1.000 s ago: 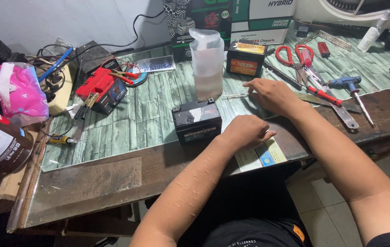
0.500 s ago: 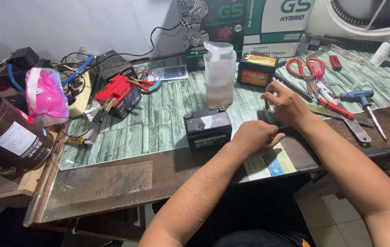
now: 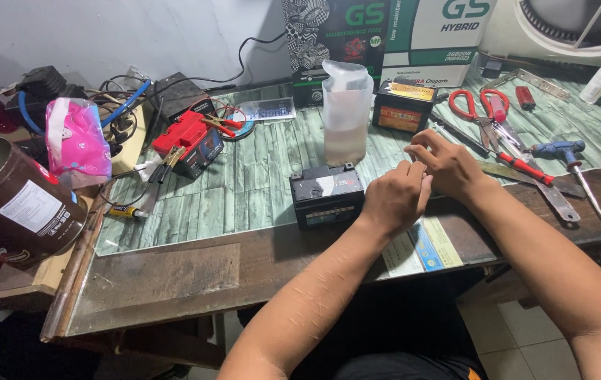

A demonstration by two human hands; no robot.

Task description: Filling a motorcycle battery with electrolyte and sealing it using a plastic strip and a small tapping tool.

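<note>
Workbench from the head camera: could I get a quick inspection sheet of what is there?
Surface: wooden bench with a green plank-patterned mat.
Job's things: small black battery just left of both hands; whether it is touched cannot be told.
Clutter: translucent jug, red scissors, blue screwdriver, red charger, brown tin, pink bag.
Grips: left hand and right hand close together, fingertips meeting; anything held is hidden.
Cables: tangle at back left.
Surroundings: printed cartons against the wall.
</note>
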